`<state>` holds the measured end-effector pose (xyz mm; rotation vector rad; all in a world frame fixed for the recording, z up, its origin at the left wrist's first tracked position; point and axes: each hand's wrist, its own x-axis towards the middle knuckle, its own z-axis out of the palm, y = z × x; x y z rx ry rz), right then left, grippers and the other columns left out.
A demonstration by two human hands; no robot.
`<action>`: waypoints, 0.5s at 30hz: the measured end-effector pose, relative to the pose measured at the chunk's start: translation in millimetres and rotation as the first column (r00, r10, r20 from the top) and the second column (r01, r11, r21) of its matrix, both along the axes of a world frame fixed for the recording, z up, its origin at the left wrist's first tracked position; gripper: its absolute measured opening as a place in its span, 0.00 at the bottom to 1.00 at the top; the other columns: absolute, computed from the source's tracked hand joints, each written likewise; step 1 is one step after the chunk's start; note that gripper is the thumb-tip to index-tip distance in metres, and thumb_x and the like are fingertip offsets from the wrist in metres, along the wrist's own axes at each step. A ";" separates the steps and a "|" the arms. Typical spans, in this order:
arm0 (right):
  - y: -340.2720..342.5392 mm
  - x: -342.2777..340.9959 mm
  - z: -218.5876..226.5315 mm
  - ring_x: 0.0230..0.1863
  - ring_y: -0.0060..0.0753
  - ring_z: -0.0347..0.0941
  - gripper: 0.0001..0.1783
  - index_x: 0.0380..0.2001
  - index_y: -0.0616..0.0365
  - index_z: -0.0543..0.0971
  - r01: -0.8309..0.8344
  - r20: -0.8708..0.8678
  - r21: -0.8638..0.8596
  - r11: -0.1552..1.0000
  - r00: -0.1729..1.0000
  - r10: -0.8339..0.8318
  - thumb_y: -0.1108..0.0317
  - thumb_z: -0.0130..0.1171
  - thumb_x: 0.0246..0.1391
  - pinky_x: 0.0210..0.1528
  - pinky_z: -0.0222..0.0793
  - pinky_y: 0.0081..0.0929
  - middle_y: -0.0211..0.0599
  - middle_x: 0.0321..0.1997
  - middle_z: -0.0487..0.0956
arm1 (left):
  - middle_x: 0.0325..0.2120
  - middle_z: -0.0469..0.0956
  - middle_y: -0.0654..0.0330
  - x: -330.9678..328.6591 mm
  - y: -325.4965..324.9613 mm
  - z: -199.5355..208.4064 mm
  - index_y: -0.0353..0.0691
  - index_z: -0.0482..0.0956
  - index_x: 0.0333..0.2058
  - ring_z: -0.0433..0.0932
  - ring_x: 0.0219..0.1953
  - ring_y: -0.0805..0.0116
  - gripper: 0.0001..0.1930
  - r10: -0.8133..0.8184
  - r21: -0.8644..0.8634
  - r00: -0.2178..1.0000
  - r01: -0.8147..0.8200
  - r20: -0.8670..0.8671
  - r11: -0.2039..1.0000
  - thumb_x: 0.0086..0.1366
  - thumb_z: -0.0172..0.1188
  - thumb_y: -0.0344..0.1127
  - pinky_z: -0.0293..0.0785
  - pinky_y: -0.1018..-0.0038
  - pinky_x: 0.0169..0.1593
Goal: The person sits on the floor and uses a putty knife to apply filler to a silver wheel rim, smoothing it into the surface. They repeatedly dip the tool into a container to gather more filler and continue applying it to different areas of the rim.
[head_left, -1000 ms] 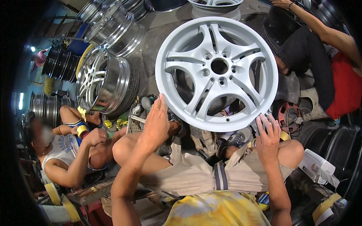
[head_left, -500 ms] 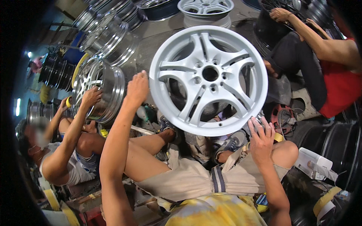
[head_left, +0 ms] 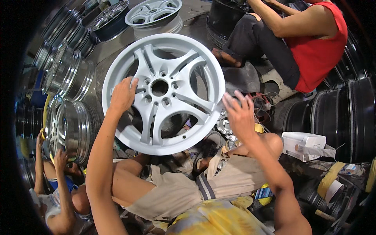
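Observation:
A pale grey-white alloy wheel [head_left: 159,102] with double spokes lies face up in front of my knees; what bears it is hidden beneath. My left hand [head_left: 123,95] is over the wheel's left spoke, its back toward me and its fingers bent together. Anything inside those fingers is hidden. Beside the right part of the rim is my right hand [head_left: 239,115], fingers spread and nothing in them. Its fingertips are close to the rim edge; I cannot tell whether they touch.
Another pale wheel [head_left: 153,15] lies farther back. Polished wheels [head_left: 76,129] line the left, where a co-worker's hand [head_left: 60,159] rests near one. At right sit a person in a red top [head_left: 317,47], black wheel barrels [head_left: 337,117], a white box [head_left: 303,145] and a yellow tape roll [head_left: 333,184].
The view has swung, so the scene sits farther left. My left hand has come from beside the wheel's left rim onto its face. My right hand has risen along the rim, fingers spread.

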<state>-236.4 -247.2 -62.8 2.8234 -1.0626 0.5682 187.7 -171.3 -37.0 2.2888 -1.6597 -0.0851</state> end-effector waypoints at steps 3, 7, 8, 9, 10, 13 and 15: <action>37.8 -5.1 -5.7 0.70 0.45 0.61 0.26 0.58 0.55 0.78 0.018 0.021 0.077 0.997 1.000 -0.019 0.72 0.57 0.54 0.69 0.54 0.53 0.31 0.65 0.73 | 0.36 0.80 0.33 4.8 -13.0 0.0 0.31 0.81 0.40 0.78 0.44 0.31 0.33 0.110 0.204 0.994 -0.108 -0.001 0.973 0.74 0.41 0.60 0.70 0.46 0.51; -13.5 18.9 3.2 0.68 0.48 0.63 0.25 0.58 0.56 0.77 0.077 0.046 -0.005 0.997 0.996 -0.077 0.71 0.56 0.55 0.67 0.57 0.54 0.36 0.64 0.73 | 0.33 0.80 0.31 13.0 -33.5 -1.7 0.33 0.85 0.35 0.78 0.42 0.32 0.41 0.147 0.146 0.989 -0.145 -0.002 0.979 0.72 0.35 0.67 0.70 0.47 0.50; -20.8 23.9 4.6 0.68 0.48 0.63 0.25 0.57 0.56 0.77 0.089 0.048 0.004 0.996 0.995 -0.089 0.71 0.56 0.55 0.67 0.57 0.54 0.36 0.63 0.74 | 0.32 0.79 0.31 11.2 -34.1 -2.3 0.32 0.85 0.34 0.78 0.41 0.32 0.42 0.166 0.138 0.986 -0.163 -0.012 0.977 0.72 0.34 0.68 0.70 0.47 0.50; -25.9 28.7 6.3 0.68 0.48 0.63 0.24 0.57 0.56 0.78 0.095 0.052 0.012 0.995 0.994 -0.095 0.71 0.56 0.55 0.67 0.56 0.54 0.36 0.63 0.74 | 0.32 0.79 0.31 10.6 -33.3 -1.8 0.32 0.85 0.33 0.78 0.41 0.31 0.42 0.190 0.129 0.981 -0.186 -0.021 0.974 0.72 0.34 0.68 0.70 0.47 0.50; -17.6 27.9 -0.5 0.69 0.48 0.62 0.24 0.57 0.56 0.78 0.083 0.050 0.019 0.996 0.995 -0.084 0.71 0.56 0.55 0.68 0.56 0.55 0.36 0.63 0.74 | 0.31 0.79 0.31 11.0 -33.7 -0.9 0.31 0.85 0.33 0.78 0.40 0.31 0.43 0.218 0.118 0.975 -0.212 -0.033 0.970 0.72 0.33 0.68 0.70 0.47 0.49; 32.1 18.5 -11.9 0.71 0.48 0.61 0.25 0.58 0.54 0.78 0.102 0.042 0.143 0.984 0.993 -0.109 0.71 0.56 0.55 0.69 0.54 0.56 0.33 0.66 0.73 | 0.29 0.78 0.31 -0.6 -28.2 -0.6 0.31 0.85 0.30 0.77 0.39 0.31 0.44 0.247 0.108 0.968 -0.241 -0.040 0.964 0.72 0.33 0.68 0.70 0.47 0.49; 9.0 26.9 -9.4 0.71 0.48 0.60 0.25 0.58 0.53 0.78 0.099 0.055 0.069 0.993 0.993 -0.103 0.71 0.58 0.54 0.69 0.53 0.55 0.33 0.65 0.74 | 0.29 0.78 0.31 7.5 -29.6 -4.4 0.31 0.85 0.30 0.77 0.39 0.30 0.43 0.230 0.110 0.973 -0.225 -0.030 0.968 0.72 0.34 0.68 0.70 0.47 0.48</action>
